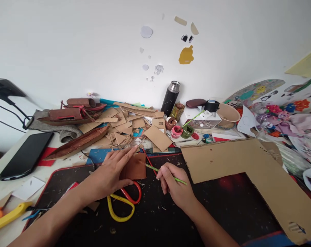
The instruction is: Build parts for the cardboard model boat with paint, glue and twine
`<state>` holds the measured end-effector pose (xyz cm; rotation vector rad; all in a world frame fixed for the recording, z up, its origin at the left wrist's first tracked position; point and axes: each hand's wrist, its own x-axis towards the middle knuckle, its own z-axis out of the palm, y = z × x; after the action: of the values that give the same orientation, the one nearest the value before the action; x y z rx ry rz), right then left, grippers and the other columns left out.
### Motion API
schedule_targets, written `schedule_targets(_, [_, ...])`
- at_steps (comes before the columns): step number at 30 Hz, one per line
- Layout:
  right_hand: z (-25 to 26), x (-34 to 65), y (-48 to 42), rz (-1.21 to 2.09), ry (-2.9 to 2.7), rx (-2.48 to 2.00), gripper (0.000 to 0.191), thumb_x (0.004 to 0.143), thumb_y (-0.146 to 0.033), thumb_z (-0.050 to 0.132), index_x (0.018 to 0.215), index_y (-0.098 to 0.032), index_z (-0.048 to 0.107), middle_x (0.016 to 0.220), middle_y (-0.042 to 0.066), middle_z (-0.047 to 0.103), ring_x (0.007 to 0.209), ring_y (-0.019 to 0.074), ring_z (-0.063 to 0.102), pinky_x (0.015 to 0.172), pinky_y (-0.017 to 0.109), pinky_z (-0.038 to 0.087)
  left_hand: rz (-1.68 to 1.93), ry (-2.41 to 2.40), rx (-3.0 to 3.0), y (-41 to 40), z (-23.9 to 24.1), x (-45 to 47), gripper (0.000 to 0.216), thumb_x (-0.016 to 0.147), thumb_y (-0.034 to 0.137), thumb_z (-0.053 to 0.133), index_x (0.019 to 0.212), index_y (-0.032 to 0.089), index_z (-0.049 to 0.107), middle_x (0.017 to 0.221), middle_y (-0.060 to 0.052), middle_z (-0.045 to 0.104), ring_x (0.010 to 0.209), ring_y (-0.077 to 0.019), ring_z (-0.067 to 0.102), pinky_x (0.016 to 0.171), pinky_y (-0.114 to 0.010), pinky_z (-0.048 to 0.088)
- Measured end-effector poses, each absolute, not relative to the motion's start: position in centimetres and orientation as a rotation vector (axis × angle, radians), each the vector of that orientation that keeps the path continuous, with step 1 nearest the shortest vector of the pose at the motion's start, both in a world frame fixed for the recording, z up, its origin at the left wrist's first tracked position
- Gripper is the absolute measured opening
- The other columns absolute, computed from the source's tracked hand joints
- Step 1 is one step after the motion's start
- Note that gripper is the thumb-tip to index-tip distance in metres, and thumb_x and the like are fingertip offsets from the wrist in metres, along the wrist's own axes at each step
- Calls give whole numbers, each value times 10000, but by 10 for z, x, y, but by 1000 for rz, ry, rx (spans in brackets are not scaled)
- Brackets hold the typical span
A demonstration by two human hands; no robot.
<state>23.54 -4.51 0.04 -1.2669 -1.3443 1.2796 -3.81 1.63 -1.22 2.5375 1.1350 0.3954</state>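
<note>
My right hand (174,181) is closed around a green paintbrush (151,167), its tip on a piece of cardboard (137,168) painted reddish brown. My left hand (116,168) lies stretched over the left part of that piece, fingers spread, covering some of it. Just below the left hand are the red and yellow handles of scissors (133,209), whose blades are hidden. Open pots of brown paint (171,122), pink paint (176,131) and green paint (187,131) stand beyond my right hand.
A black mat (155,226) covers the worktop, with an L-shaped cardboard sheet (222,159) on its right. Cardboard scraps (124,125) pile up at the back beside brown model boats (78,142). A black flask (170,99) stands near the wall; a phone (25,156) lies left.
</note>
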Motion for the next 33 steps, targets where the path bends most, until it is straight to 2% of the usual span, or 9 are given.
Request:
schedule_targets(5, [-1, 238, -49, 1285, -1350, -1292, 539, 1098, -629, 504, 828, -191, 667, 512, -56, 499, 437, 110, 503, 494, 237, 387, 419, 1112, 2544, 19, -13, -54, 1175, 914, 588, 789, 1761, 374, 3, 1740, -162, 416, 1529, -428, 464, 1229, -615, 374])
schedule_targets(8, [-3, 240, -49, 1299, -1336, -1307, 548, 1089, -646, 507, 825, -193, 666, 507, -56, 497, 435, 114, 502, 493, 239, 393, 425, 1123, 2570, 19, -18, -71, 1163, 893, 680, 768, 1764, 365, 65, 1726, -152, 443, 1536, -429, 454, 1239, -595, 374])
schedule_targets(13, [-4, 235, -44, 1302, -1327, -1299, 550, 1084, -656, 514, 830, -193, 669, 512, -52, 506, 439, 116, 504, 487, 238, 397, 396, 1186, 2554, 15, -26, -86, 1056, 936, 553, 761, 1763, 348, 138, 1641, -152, 547, 1486, -414, 507, 1208, -567, 422])
schedule_targets(18, [1, 226, -38, 1278, -1379, -1289, 553, 1088, -652, 502, 830, -194, 671, 514, -52, 517, 440, 111, 515, 499, 235, 397, 434, 1160, 2526, 15, -22, -77, 980, 968, 441, 732, 1756, 371, 154, 1619, -119, 569, 1467, -386, 516, 1187, -546, 457])
schedule_targets(26, [4, 224, -27, 1218, -1357, -1316, 576, 1066, -693, 506, 819, -197, 665, 515, -50, 521, 435, 115, 509, 489, 240, 389, 444, 1130, 2534, 14, -15, -70, 1017, 966, 383, 735, 1758, 378, 97, 1546, -123, 603, 1431, -391, 527, 1167, -560, 474])
schedule_targets(33, [1, 221, -29, 1230, -1429, -1277, 555, 1089, -652, 499, 836, -192, 680, 528, -48, 535, 447, 108, 522, 501, 230, 407, 459, 1135, 2559, 12, -14, -71, 1021, 967, 400, 741, 1759, 350, 99, 1529, -136, 606, 1418, -390, 530, 1162, -550, 474])
